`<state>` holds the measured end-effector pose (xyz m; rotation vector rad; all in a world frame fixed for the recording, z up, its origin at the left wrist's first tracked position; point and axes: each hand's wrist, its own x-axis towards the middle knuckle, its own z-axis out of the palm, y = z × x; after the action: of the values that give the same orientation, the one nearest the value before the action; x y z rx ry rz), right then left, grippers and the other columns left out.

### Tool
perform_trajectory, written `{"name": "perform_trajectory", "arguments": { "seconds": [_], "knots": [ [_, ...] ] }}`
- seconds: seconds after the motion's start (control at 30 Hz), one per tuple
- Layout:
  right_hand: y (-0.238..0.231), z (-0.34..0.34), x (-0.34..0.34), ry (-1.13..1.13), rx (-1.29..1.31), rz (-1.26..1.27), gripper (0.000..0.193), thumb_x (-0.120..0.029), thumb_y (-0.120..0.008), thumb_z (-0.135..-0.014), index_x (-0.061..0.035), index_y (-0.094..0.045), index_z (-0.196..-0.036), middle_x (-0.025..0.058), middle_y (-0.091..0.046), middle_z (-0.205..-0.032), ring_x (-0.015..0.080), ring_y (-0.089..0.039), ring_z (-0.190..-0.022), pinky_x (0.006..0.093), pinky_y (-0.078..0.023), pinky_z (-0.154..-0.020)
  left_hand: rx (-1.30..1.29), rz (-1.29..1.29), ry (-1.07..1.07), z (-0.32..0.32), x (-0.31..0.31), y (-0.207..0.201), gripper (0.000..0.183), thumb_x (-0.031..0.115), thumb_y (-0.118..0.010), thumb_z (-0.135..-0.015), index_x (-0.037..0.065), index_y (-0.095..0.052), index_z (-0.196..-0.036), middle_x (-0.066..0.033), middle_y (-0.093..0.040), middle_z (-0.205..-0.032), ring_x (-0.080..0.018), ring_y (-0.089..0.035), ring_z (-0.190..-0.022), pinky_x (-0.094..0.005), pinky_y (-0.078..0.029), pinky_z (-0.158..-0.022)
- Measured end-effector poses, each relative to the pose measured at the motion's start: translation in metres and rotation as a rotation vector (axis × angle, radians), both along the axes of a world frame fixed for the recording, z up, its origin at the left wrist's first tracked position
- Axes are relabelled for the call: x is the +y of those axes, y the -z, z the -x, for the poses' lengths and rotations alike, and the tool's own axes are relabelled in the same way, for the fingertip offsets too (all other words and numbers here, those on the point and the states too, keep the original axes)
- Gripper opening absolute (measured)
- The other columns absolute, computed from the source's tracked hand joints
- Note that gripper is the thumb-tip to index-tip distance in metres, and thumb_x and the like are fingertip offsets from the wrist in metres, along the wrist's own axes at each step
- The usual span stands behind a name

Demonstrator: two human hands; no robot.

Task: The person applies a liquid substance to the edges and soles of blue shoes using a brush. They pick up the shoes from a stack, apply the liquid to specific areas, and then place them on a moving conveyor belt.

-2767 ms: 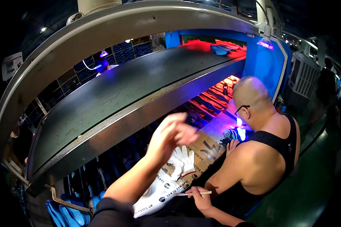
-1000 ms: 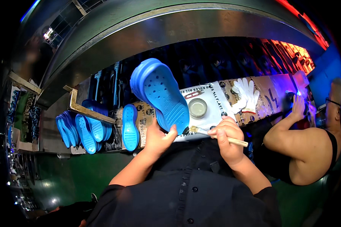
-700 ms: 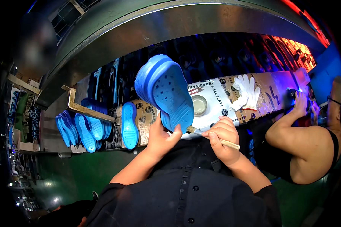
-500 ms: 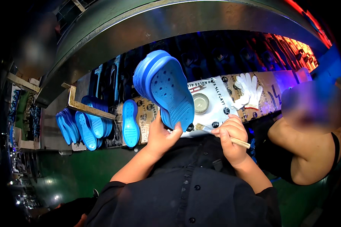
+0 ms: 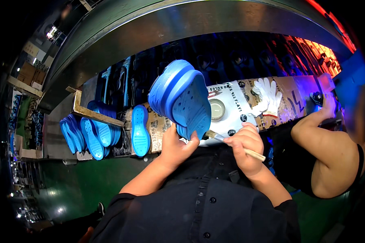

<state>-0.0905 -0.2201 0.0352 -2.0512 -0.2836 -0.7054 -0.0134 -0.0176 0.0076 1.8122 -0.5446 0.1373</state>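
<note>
A blue shoe sole (image 5: 182,99) with small holes in its inner face is held up in front of me, its thick ridged edge turned to the left. My left hand (image 5: 178,146) grips its lower end, thumb on the inner face. In my right hand (image 5: 247,148) is a paintbrush (image 5: 255,154) with a pale wooden handle. The brush's bristles are at the sole's lower right edge; whether they touch it I cannot tell. Just behind the sole, a round pot (image 5: 217,110) with greyish contents stands on a white printed sheet (image 5: 235,101).
A single blue sole (image 5: 140,131) lies left of my hands, with stacked blue soles (image 5: 95,137) beyond it by a wooden bar (image 5: 97,114). White gloves (image 5: 267,95) lie to the right on cardboard. A co-worker's arm (image 5: 312,121) reaches in at right. Dark shoe parts line the back under a metal ledge (image 5: 182,24).
My left hand has tilted the sole and shifted it slightly right and down. The brush has moved left, closer to the sole. The co-worker's hand now shows at right.
</note>
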Motion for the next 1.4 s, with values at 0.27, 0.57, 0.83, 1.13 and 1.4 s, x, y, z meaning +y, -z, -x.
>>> {"name": "perform_trajectory", "arguments": {
  "seconds": [0.27,0.57,0.83,1.13,1.4],
  "knots": [
    [0.003,0.002,0.000,-0.007,-0.013,-0.016,0.013,-0.014,-0.061,-0.080,-0.0074,-0.068,-0.072,0.0023,-0.061,-0.064,0.0192,-0.054,-0.061,0.0379,-0.039,-0.083,-0.118,0.120,-0.042,0.003,-0.007,-0.006,0.031,0.001,-0.065,-0.067,-0.001,-0.058,-0.097,-0.0128,-0.063,-0.081,-0.0233,-0.063,-0.071,-0.0317,-0.049,-0.066],
    [0.004,0.002,0.002,-0.052,0.004,-0.047,0.015,-0.013,-0.059,-0.082,-0.0071,-0.067,-0.070,0.0024,-0.060,-0.063,0.0187,-0.055,-0.062,0.0385,-0.039,-0.084,-0.102,0.158,-0.030,0.004,-0.003,-0.002,0.030,-0.003,-0.063,-0.068,-0.004,-0.060,-0.097,-0.0141,-0.062,-0.090,-0.0236,-0.062,-0.080,-0.0316,-0.049,-0.070],
    [0.002,-0.004,0.008,-0.026,0.001,0.038,0.018,-0.015,-0.057,-0.084,-0.0066,-0.066,-0.071,0.0023,-0.060,-0.064,0.0188,-0.054,-0.062,0.0374,-0.039,-0.084,-0.293,0.102,-0.034,-0.001,-0.007,-0.007,0.029,-0.002,-0.064,-0.068,-0.004,-0.060,-0.097,-0.0141,-0.063,-0.089,-0.0233,-0.062,-0.078,-0.0315,-0.049,-0.071],
    [0.002,-0.003,0.012,-0.042,0.041,-0.041,0.022,-0.012,-0.052,-0.085,-0.0060,-0.064,-0.068,0.0028,-0.059,-0.062,0.0187,-0.053,-0.060,0.0370,-0.039,-0.082,-0.039,0.152,-0.057,0.003,-0.002,0.000,0.037,0.002,-0.063,-0.070,-0.003,-0.050,-0.104,-0.0145,-0.063,-0.084,-0.0229,-0.063,-0.074,-0.0323,-0.049,-0.068],
    [0.005,-0.001,0.008,-0.003,0.039,-0.184,0.021,-0.012,-0.052,-0.086,-0.0062,-0.065,-0.069,0.0035,-0.059,-0.062,0.0193,-0.054,-0.061,0.0364,-0.039,-0.082,0.067,0.108,-0.057,0.000,0.001,0.003,0.040,0.005,-0.062,-0.072,-0.002,-0.048,-0.108,-0.0142,-0.063,-0.085,-0.0229,-0.064,-0.075,-0.0315,-0.049,-0.069]
  ]
}}
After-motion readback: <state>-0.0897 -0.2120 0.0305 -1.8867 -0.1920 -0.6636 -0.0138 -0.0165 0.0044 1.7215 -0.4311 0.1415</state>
